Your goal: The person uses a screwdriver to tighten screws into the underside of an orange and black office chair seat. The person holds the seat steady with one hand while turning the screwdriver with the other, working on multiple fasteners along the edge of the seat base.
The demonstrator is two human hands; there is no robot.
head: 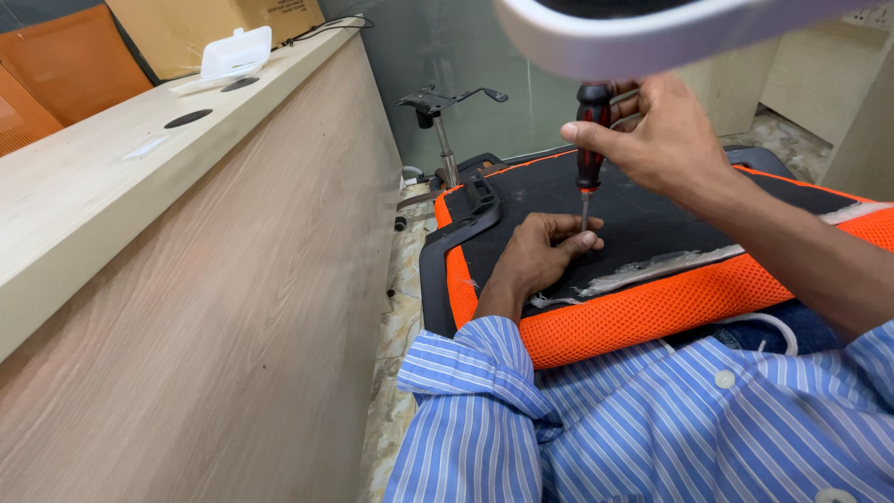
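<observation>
A long wooden counter (186, 279) fills the left, running from 7 o'clock up to 12. At 3 o'clock an upturned chair seat (652, 307), orange mesh round a black underside, lies across the person's lap, with a black armrest bracket (477, 210) on its left edge. A white curved chair part (643, 33) hangs over at 1 o'clock. At 12 a gas-lift column (445, 130) stands on the floor. The right hand (666, 135) is closed round the red-and-black handle of a screwdriver (590, 140), held upright with its tip on the seat's underside. The left hand (545, 251) rests on the underside at centre, its fingertips (582, 242) pinched at the screwdriver's tip; whether they hold a screw I cannot tell.
</observation>
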